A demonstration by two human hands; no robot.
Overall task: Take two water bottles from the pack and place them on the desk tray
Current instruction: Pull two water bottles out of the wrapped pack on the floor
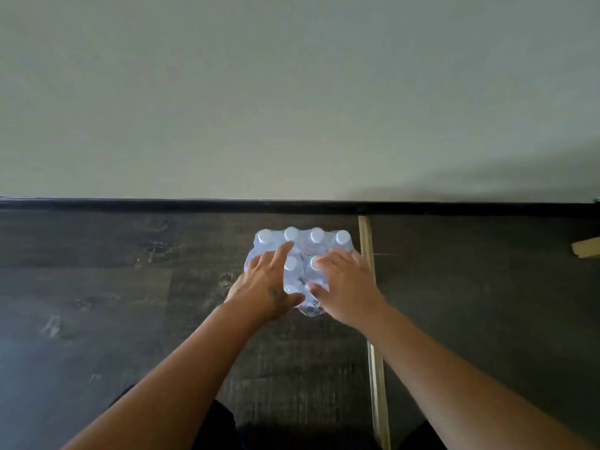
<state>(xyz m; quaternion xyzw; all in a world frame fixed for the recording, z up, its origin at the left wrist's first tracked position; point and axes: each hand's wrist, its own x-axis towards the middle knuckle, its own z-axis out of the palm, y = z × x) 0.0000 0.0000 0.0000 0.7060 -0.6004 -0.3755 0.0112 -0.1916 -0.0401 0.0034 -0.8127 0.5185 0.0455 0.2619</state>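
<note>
A shrink-wrapped pack of clear water bottles (303,245) with white caps stands on the dark wood floor close to the wall. Both my hands rest on top of it. My left hand (264,285) lies on the pack's left side, fingers spread, index finger reaching toward a cap in the back row. My right hand (344,284) lies on the right side, fingers spread over the caps, thumb pressed near the front middle. Neither hand is closed around a bottle. No desk tray is in view.
A pale wall fills the upper half, with a black baseboard (162,205) below it. A thin light wooden strip (373,319) runs along the floor just right of the pack. A tan wooden piece (586,247) shows at the right edge.
</note>
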